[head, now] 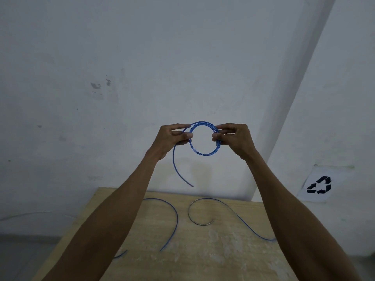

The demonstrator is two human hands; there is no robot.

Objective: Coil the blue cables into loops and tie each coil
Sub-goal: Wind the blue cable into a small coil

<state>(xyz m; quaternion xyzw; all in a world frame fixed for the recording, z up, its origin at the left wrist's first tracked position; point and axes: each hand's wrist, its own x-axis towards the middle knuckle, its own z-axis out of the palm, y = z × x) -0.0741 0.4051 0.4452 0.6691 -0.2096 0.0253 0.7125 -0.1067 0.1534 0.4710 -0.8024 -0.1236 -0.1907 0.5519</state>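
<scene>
I hold a blue cable coil [203, 154] of several round loops up in the air in front of the wall. My left hand [171, 138] pinches the coil's left side and my right hand [235, 138] pinches its right side. A loose tail [176, 169] of the same cable curves down from my left hand and ends above the table. Two more blue cables lie uncoiled on the wooden table [203, 256]: one [176, 218] curving at the left, partly hidden by my left forearm, and one [239, 217] snaking to the right edge.
A grey-white wall stands close behind the table. A paper sheet with a black recycling symbol [319, 185] is stuck low on the wall at the right. Grey floor shows left of the table.
</scene>
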